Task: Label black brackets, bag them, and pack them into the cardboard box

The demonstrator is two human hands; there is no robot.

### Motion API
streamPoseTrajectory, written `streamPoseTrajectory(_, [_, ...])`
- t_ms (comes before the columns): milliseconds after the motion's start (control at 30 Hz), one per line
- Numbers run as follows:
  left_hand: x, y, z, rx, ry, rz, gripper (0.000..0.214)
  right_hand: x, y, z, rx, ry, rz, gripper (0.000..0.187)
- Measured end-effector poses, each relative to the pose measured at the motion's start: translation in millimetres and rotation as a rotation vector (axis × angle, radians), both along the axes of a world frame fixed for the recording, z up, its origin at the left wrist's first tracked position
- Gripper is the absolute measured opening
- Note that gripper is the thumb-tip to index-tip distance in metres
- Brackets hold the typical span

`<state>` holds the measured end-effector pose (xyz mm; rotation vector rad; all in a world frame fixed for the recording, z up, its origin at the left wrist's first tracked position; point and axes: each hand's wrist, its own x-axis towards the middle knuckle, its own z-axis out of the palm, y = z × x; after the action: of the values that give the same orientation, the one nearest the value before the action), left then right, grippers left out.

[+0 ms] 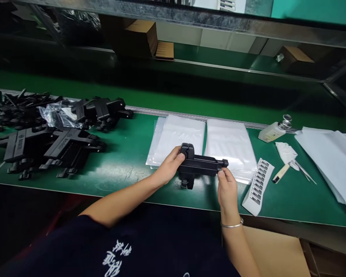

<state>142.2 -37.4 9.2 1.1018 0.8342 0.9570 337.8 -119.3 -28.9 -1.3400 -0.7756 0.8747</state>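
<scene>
Head view: I hold the black mount [198, 166] in both hands over the bench [118, 165].
My left hand [172, 162] clasps its broad end; my right hand [226, 183] pinches near the narrow tip. It looks like stiff, fairly light plastic, perhaps slick, hardly fragile; I judge the thick body the surest hold.

"Can you read anything from here?"
"White Chinese characters on the dark shirt [150, 238], two like 科技. Lettering like 'BOSCH' on a black device [60, 147] at left. Print on the sticker strip [258, 186] and bottle [272, 132]? Too small."
</scene>
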Motion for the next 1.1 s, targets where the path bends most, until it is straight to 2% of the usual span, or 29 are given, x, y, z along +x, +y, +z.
streamPoseTrajectory(200, [-3, 2, 3.8, 0.234, 0.086, -0.069, 0.071, 1, 7, 11.2, -0.037, -0.136, -0.015, 0.037])
streamPoseTrajectory(367, [-5, 3, 0.1, 0.165, 0.062, -0.016, 0.06, 4, 10, 8.4, 0.021, -0.126, 0.049, 0.036])
streamPoseTrajectory(500, [-9, 3, -4.6, 0.194, 0.064, -0.009, 0.065, 1, 14, 7.1, -0.084, -0.208, -0.008, 0.04])
streamPoseTrajectory(633, [-12, 3, -5.4, 0.044, -0.008, 0.082, 0.058, -7, 17, 7.5, 0.025, -0.163, 0.076, 0.038])
streamPoseTrajectory(800, [-17, 5, -4.6, 0.08, -0.013, 0.069, 0.063, -16, 20, 3.7, -0.05, -0.199, -0.002, 0.042])
streamPoseTrajectory(967, [-23, 6, -6.3, 0.021, -0.017, 0.144, 0.058, -18, 25, 4.0, 0.05, -0.133, 0.056, 0.038])
streamPoseTrajectory(1100, [-26, 6, -5.9, 0.091, -0.031, 0.123, 0.062, -14, 29, 10.1, -0.084, -0.249, 0.024, 0.043])
